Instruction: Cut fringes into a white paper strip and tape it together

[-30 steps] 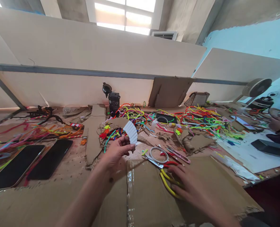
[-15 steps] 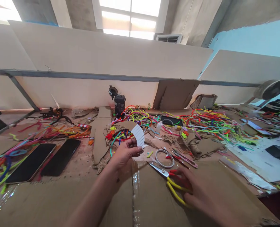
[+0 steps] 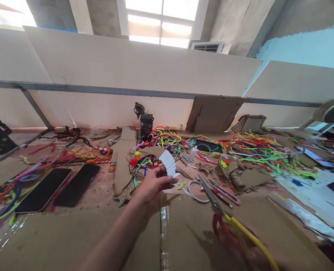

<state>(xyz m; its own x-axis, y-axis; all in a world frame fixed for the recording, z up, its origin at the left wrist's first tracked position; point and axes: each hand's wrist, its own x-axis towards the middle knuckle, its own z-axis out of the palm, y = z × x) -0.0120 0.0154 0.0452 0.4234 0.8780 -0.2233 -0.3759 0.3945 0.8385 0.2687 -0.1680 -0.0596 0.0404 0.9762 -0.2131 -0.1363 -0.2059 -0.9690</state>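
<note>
My left hand [image 3: 157, 184] pinches a curved white strip of lined paper [image 3: 168, 164] between thumb and fingers, its fan-like end standing up above the hand. On the right, my right hand [image 3: 250, 256], blurred, grips scissors [image 3: 216, 203] with one red and one yellow handle. Their blades look closed and point up and away to the left, apart from the paper. Below both hands lies a brown cardboard sheet [image 3: 192, 226] with shiny clear tape along its seam. A white ring [image 3: 196, 191] sits just beyond the blades, beside a pink-handled tool [image 3: 229, 195].
Two dark phones [image 3: 78, 185] lie at left. Colourful pipe cleaners [image 3: 257, 146] are heaped along the back of the table. A black tumbler [image 3: 146, 126] stands there. A cardboard piece [image 3: 214, 113] leans at the wall; a twine roll [image 3: 237, 180] lies at right.
The scissors have been raised off the cardboard and turned, their tips now higher and further right. My left hand still holds the paper, almost unmoved. The view has shifted slightly left.
</note>
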